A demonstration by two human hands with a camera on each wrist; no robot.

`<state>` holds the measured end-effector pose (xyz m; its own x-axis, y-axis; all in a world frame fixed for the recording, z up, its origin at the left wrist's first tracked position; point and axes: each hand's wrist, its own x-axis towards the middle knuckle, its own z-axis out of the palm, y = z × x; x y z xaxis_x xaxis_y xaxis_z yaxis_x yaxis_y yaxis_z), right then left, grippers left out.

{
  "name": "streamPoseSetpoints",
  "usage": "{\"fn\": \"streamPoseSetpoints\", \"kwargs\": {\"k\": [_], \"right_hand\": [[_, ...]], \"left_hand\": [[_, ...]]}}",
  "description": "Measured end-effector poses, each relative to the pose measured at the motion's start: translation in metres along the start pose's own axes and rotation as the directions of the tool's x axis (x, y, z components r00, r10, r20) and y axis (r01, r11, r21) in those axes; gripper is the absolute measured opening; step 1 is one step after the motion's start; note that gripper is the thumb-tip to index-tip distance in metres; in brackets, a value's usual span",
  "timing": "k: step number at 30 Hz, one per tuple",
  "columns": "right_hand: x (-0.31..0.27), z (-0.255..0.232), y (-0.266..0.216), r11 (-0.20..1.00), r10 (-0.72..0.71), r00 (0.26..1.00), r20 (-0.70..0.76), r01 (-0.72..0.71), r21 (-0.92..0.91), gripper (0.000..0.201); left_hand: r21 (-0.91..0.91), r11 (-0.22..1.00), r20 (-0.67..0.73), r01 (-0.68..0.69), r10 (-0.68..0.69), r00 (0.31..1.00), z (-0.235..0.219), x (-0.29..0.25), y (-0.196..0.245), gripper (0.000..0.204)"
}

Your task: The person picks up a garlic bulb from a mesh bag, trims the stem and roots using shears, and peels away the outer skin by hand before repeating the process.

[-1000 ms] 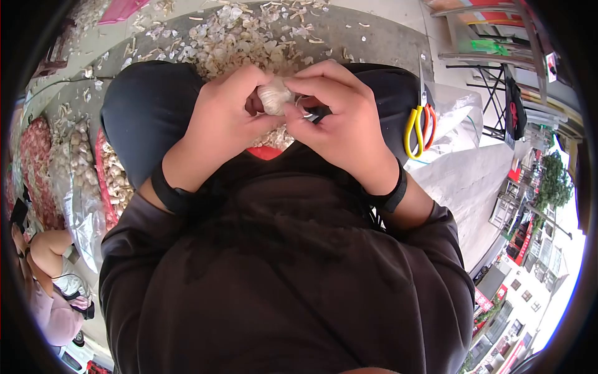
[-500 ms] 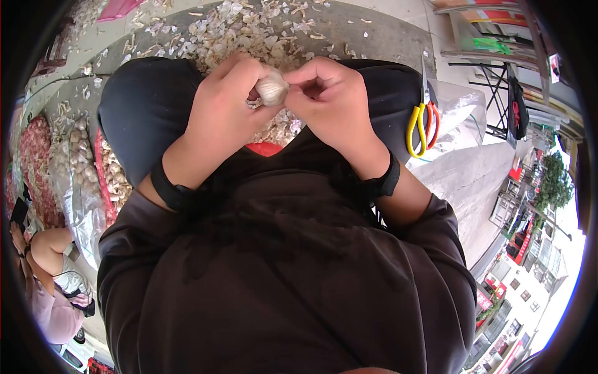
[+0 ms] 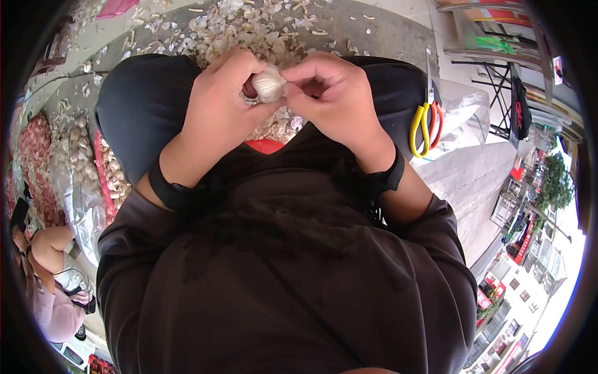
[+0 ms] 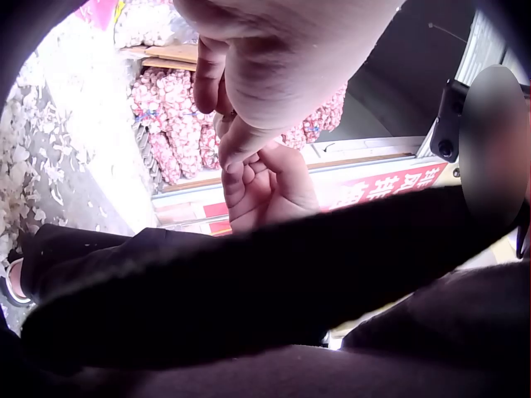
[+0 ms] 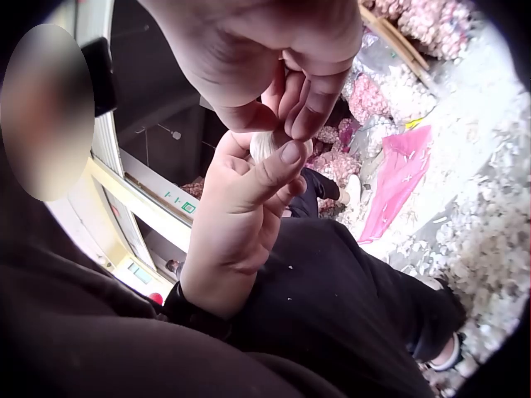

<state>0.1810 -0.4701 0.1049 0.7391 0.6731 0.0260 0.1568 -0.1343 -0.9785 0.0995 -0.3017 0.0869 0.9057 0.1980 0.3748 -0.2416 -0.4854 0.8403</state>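
Note:
In the head view, my left hand (image 3: 218, 96) holds a whitish garlic bulb (image 3: 268, 85) between its thumb and curled fingers, over the gap between my knees. My right hand (image 3: 339, 96) comes in from the other side, its thumb and forefinger pinching at the bulb's right end. The right wrist view shows the bulb (image 5: 263, 146) low between both hands, partly covered by the left thumb. In the left wrist view the fingers of both hands overlap and hide most of the bulb. Below the hands lie loose garlic skins (image 3: 277, 128) and a red edge (image 3: 266, 146).
Scissors (image 3: 430, 95) with yellow and red handles lie by my right knee, beside clear plastic (image 3: 461, 118). Garlic peelings (image 3: 233, 31) litter the ground ahead. Bags of garlic (image 3: 80, 153) stand at the left, near a seated person (image 3: 53, 262). A folding stand (image 3: 498, 100) is farther right.
The right fingers, spread wider beside the bulb a second ago, are now together at its end. The bulb has turned and shifted slightly up and left; the left hand still grips it.

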Motion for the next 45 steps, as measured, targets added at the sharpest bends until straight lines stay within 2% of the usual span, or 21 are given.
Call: {"fn": "streamPoseSetpoints", "kwargs": {"k": [4,7,13,16,19,25,28,31,34,37,40,43,45], "right_hand": [[0.000,-0.002,0.003,1.000,0.000,1.000,0.021,0.000,0.001,0.015],[0.000,-0.006,0.004,0.996,-0.032,0.998,0.047,0.028,0.081,0.016],[-0.001,-0.005,0.002,0.993,-0.087,0.995,0.039,0.083,0.082,0.016],[-0.001,-0.004,0.003,0.998,-0.044,0.999,0.012,0.044,0.041,0.016],[-0.001,-0.002,-0.001,1.000,-0.011,1.000,0.001,0.011,0.016,0.015],[0.003,-0.003,-0.001,0.954,-0.217,0.976,0.030,0.218,-0.206,0.017],[0.005,-0.005,-0.006,0.919,-0.261,0.963,0.065,0.268,-0.287,0.016],[0.005,-0.002,-0.005,0.905,-0.295,0.953,0.076,0.304,-0.297,0.015],[0.004,-0.002,-0.001,0.915,-0.236,0.970,0.060,0.243,-0.322,0.016],[0.004,-0.007,0.000,0.870,-0.214,0.974,0.067,0.222,-0.441,0.017],[0.003,-0.008,0.012,0.963,-0.152,0.988,0.012,0.151,-0.222,0.021],[0.001,0.003,0.011,0.986,-0.134,0.991,-0.027,0.136,0.096,0.025],[0.000,0.003,0.005,0.982,-0.168,0.985,-0.034,0.164,-0.097,0.029]], "left_hand": [[-0.027,0.997,0.048,0.068,-0.067,0.997,-0.003,0.000,0.005,0.039],[-0.211,0.968,0.063,0.134,-0.123,0.990,-0.001,-0.002,0.002,0.040],[-0.247,0.955,0.106,0.162,-0.140,0.985,-0.002,-0.002,0.002,0.043],[-0.188,0.976,0.088,0.109,-0.094,0.992,-0.002,-0.003,0.001,0.043],[-0.210,0.969,0.076,0.129,-0.116,0.990,-0.001,-0.003,0.001,0.041],[-0.252,0.955,0.106,0.154,-0.131,0.986,-0.004,-0.004,-0.001,0.039],[-0.278,0.941,0.161,0.193,-0.152,0.975,-0.004,-0.005,-0.004,0.038],[-0.158,0.973,0.208,0.166,-0.132,0.969,-0.008,-0.003,-0.001,0.038],[-0.145,0.957,0.344,0.249,-0.187,0.920,-0.012,-0.004,0.001,0.050],[-0.453,0.866,0.238,0.211,-0.111,0.965,0.000,-0.006,-0.005,0.044],[-0.533,0.781,0.358,0.326,-0.142,0.923,-0.010,-0.001,-0.001,0.054],[-0.586,0.719,0.322,0.372,-0.215,0.922,-0.010,0.000,-0.001,0.055],[-0.608,0.675,0.358,0.419,-0.238,0.903,-0.008,-0.003,0.000,0.053]]}}
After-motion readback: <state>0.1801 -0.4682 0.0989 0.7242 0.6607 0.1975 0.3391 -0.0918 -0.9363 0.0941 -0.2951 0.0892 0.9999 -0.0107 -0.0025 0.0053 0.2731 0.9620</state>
